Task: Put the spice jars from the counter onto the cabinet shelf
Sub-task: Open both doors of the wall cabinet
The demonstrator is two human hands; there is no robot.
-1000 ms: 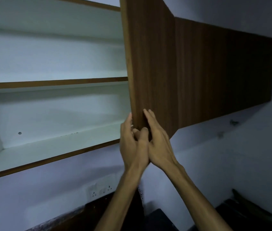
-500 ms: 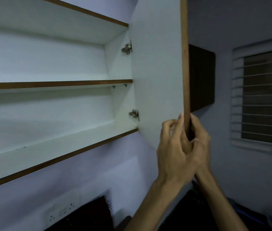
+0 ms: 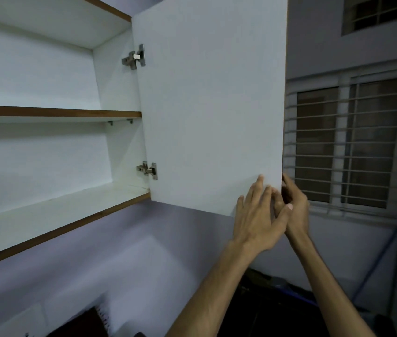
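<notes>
The left hand point(image 3: 257, 218) lay flat with straight fingers on the inner face of the cabinet door point(image 3: 212, 105), and the right hand point(image 3: 294, 205) seemed to pinch its free edge, likely to swing it clear of the lower shelf point(image 3: 46, 210). No spice jars showed; the dark counter point(image 3: 277, 310) below was too dim to read, beside a barred window point(image 3: 348, 142).

Both hands are raised at the lower free corner of the open cabinet door point(image 3: 212, 105). The left hand point(image 3: 257, 222) lies on the door's inner face, and the right hand point(image 3: 294, 207) is just right of it at the door's edge. Left of the hands are two hinges point(image 3: 135, 57), then the cabinet shelf point(image 3: 46, 210), with an upper shelf point(image 3: 56, 111) above it. A barred window point(image 3: 348, 144) lies behind and right of the right hand.
</notes>
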